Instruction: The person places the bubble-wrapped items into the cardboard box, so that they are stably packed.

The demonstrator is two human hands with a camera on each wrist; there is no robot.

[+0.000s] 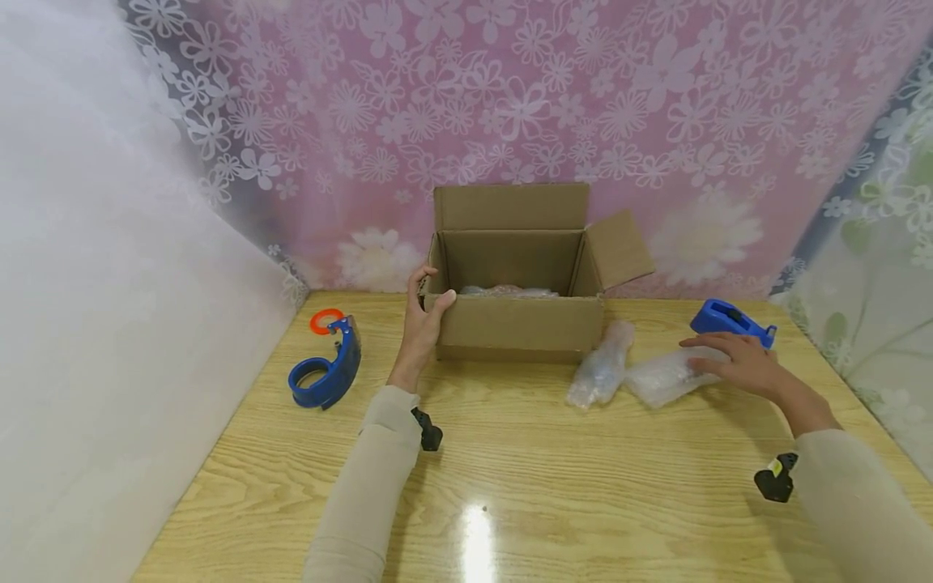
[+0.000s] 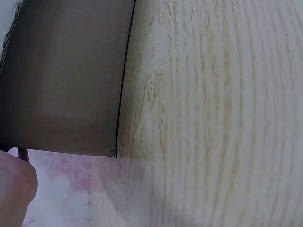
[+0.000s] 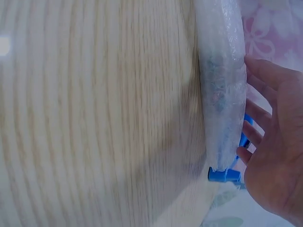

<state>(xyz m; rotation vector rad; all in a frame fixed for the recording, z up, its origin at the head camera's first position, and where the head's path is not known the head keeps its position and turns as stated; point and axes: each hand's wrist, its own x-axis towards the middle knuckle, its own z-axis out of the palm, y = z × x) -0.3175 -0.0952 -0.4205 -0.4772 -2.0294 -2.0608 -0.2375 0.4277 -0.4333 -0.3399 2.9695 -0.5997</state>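
An open cardboard box (image 1: 519,324) stands at the back of the table, its rear and right flaps raised. My left hand (image 1: 421,328) grips its front left corner, thumb over the front rim and fingers along the left side. Inside the box lie clear-wrapped things (image 1: 510,291), mostly hidden by the front wall. Right of the box, two bubble-wrapped bundles lie side by side, a left one (image 1: 603,368) and a right one (image 1: 659,380). My right hand (image 1: 751,368) is over the right bundle's outer end, fingers spread and slightly bent, fingertips right at the wrap in the right wrist view.
On the left of the wooden table (image 1: 554,486) are a blue tape gun (image 1: 335,379) and an orange ring (image 1: 315,322). A blue tape dispenser (image 1: 722,314) sits just behind my right hand. A flowered pink curtain (image 1: 510,97) hangs close behind the box.
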